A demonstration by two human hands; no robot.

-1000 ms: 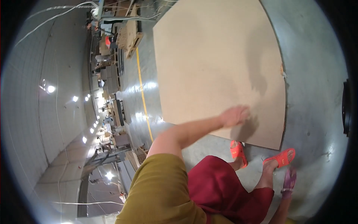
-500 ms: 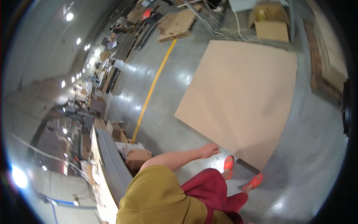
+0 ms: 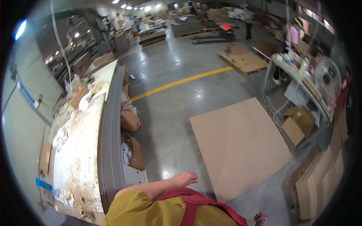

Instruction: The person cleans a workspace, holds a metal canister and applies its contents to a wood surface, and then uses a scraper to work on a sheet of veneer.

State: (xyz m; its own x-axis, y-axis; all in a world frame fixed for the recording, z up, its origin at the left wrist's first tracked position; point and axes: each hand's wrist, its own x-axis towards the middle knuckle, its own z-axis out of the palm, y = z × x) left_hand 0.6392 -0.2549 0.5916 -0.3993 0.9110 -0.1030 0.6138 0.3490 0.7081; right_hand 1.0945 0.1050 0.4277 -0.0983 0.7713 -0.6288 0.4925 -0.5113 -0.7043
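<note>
My bare left hand (image 3: 187, 178) is held out in front of my body, its fingers loosely curled, with nothing seen in them. It hangs over the grey floor, apart from a large flat brown sheet (image 3: 241, 147) lying to its right. That sheet looks like cardboard or board. At the lower edge, right of my red apron (image 3: 222, 210), a small pink mottled shape (image 3: 260, 218) shows; it may be my right hand in a glove, but too little is visible to tell.
A long stained workbench (image 3: 81, 150) with scraps runs along the left. Cartons (image 3: 134, 150) stand beside it. At right are an open carton (image 3: 298, 126), a cluttered table (image 3: 301, 81), a fan (image 3: 327, 77) and stacked boards (image 3: 316, 184). People (image 3: 247, 22) stand farther back.
The view has swung to the left and up, bringing the bench, fan and people into sight. My left hand remains loosely curled. The orange slippers have left the view.
</note>
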